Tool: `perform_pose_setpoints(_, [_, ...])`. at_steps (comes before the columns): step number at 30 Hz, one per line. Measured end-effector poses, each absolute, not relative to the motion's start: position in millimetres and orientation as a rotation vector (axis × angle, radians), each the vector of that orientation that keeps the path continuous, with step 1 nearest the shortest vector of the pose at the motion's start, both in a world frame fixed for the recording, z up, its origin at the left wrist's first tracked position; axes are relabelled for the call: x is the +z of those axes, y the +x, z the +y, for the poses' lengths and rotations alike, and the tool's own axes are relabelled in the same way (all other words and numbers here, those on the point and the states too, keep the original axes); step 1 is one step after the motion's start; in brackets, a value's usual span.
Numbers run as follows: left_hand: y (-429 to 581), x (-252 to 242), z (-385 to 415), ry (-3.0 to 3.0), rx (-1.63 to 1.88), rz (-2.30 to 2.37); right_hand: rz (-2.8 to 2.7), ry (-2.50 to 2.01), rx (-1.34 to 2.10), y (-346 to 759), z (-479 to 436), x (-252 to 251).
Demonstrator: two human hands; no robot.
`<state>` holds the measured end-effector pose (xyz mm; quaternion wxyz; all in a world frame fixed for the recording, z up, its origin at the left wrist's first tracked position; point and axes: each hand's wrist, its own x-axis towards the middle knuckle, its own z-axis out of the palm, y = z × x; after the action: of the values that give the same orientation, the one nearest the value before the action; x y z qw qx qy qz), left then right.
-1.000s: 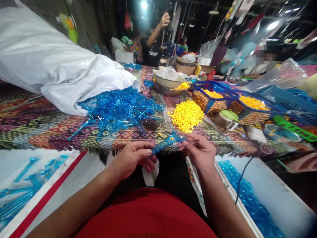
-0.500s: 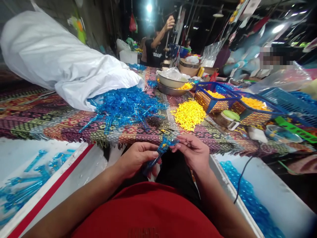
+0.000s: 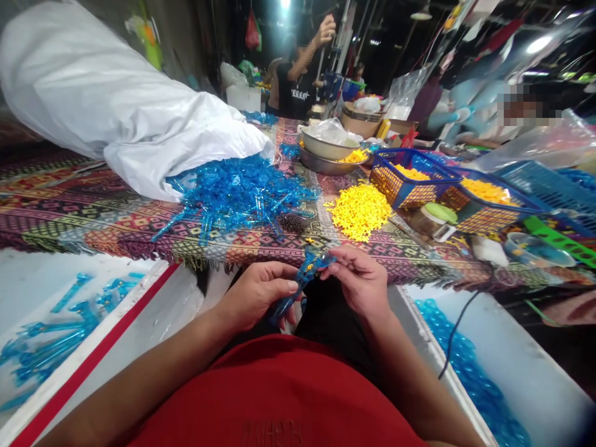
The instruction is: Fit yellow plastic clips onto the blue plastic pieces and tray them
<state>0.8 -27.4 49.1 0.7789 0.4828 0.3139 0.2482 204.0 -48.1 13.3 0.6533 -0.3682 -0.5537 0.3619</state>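
Note:
My left hand (image 3: 265,290) is closed round the long body of a clear blue plastic toy part (image 3: 306,273), its thumb lying along the near side. A small yellow piece (image 3: 310,267) sits in the upper end of that part. With thumb and fingertips my right hand (image 3: 361,278) pinches blue plastic at the part's upper right end; whether this is a separate piece, I cannot tell. Just beyond my hands, a heap of similar blue parts (image 3: 237,192) spills from a white sack (image 3: 139,105). Small yellow pieces (image 3: 359,211) lie piled to its right, with little dark pieces (image 3: 292,223) between.
Blue baskets (image 3: 395,195) of yellow pieces, stacked bowls (image 3: 326,162) and a green-lidded jar (image 3: 433,222) stand on the patterned cloth (image 3: 139,230). White bins hold blue parts (image 3: 60,347) at left and round blue pieces (image 3: 470,366) at right. A co-worker (image 3: 298,81) is across the table.
My view has tilted and shifted slightly. Both hands keep their grip on the blue toy part, and my right fingers have moved a little closer to my left hand.

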Motion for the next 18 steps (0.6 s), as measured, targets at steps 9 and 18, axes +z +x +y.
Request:
perform_pose_setpoints(9, [-0.3,46.7,-31.6,1.014,0.472,0.605,-1.156,-0.845,0.975,200.0,-46.2,14.5])
perform_pose_setpoints(18, [2.9,44.7,-31.9,0.911,0.494,0.585,-1.067,-0.86,1.095,198.4,-45.8,10.9])
